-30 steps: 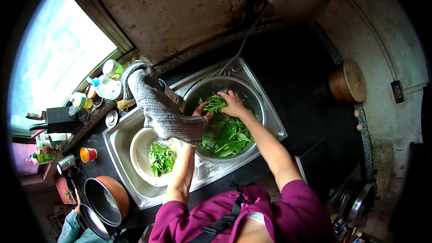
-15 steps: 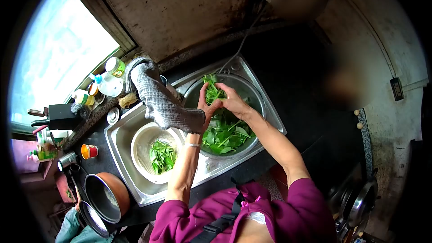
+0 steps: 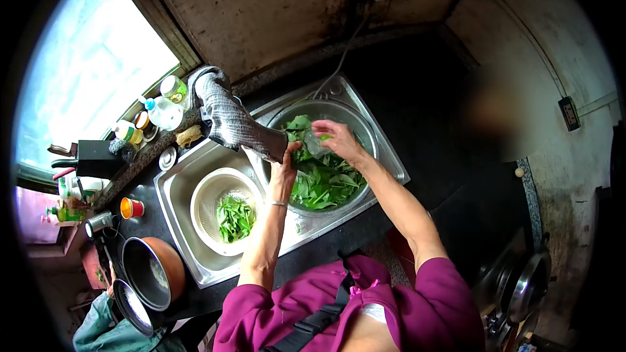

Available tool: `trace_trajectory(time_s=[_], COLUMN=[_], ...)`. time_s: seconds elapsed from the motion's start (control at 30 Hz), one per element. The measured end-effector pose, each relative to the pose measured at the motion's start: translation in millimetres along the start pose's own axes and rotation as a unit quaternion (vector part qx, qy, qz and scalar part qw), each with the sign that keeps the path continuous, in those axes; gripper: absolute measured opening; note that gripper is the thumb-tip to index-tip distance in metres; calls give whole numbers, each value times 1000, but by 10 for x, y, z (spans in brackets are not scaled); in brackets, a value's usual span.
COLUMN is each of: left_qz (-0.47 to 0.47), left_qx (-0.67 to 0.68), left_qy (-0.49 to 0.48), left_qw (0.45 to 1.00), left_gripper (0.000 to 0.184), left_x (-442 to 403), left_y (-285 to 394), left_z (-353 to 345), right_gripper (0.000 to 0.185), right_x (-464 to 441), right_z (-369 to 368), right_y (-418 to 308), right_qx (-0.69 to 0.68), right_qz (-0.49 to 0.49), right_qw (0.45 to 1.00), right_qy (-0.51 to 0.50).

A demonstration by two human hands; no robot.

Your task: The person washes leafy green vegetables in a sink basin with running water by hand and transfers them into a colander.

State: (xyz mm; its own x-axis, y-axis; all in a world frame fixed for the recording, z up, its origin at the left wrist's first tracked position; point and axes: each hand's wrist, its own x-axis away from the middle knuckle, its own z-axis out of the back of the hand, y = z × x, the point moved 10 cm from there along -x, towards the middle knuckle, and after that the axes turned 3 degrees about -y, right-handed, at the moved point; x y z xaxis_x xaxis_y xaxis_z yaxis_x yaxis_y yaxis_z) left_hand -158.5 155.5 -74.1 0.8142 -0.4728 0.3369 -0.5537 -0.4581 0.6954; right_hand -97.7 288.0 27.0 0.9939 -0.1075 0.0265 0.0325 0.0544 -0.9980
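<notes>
My left hand (image 3: 285, 157) is closed round a bunch of leafy greens (image 3: 298, 128) over a large metal basin (image 3: 370, 132). The cloth-wrapped faucet (image 3: 240, 132) hides part of that hand. Just to the right, my right hand (image 3: 340, 139) has its fingers curled, with a bit of green showing at the fingertips. A pale, see-through smear lies between the two hands; I cannot make out what it is. Below them, many loose leaves (image 3: 323, 186) fill the basin. In the left sink bowl, a white colander (image 3: 203, 212) holds more leafy greens (image 3: 235, 218).
The double sink (image 3: 176, 189) is set in a dark counter. Bottles (image 3: 163, 114) and a knife block (image 3: 101, 159) line the window side. An orange cup (image 3: 132, 207) and a pot (image 3: 171, 270) stand left of the sink. Another person's sleeve (image 3: 101, 326) shows at lower left.
My right hand has moved apart from my left, which has shifted slightly down and left. The bunch, earlier gathered between both hands, now hangs looser by the left hand. The view has shifted slightly.
</notes>
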Motion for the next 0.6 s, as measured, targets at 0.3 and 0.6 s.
trace_trajectory(time_s=[0.3,0.6], left_qz=[71,42], left_qx=[221,253], left_qy=[-6,22], left_qw=[973,966], left_gripper=[13,19], left_x=[150,577], left_y=[107,971], left_z=[174,645], right_gripper=[48,25], right_x=[230,30], right_z=[-386,126], right_y=[841,982], right_qx=[216,245], right_qz=[75,-14], right_qw=[972,969], right_qy=[-58,36])
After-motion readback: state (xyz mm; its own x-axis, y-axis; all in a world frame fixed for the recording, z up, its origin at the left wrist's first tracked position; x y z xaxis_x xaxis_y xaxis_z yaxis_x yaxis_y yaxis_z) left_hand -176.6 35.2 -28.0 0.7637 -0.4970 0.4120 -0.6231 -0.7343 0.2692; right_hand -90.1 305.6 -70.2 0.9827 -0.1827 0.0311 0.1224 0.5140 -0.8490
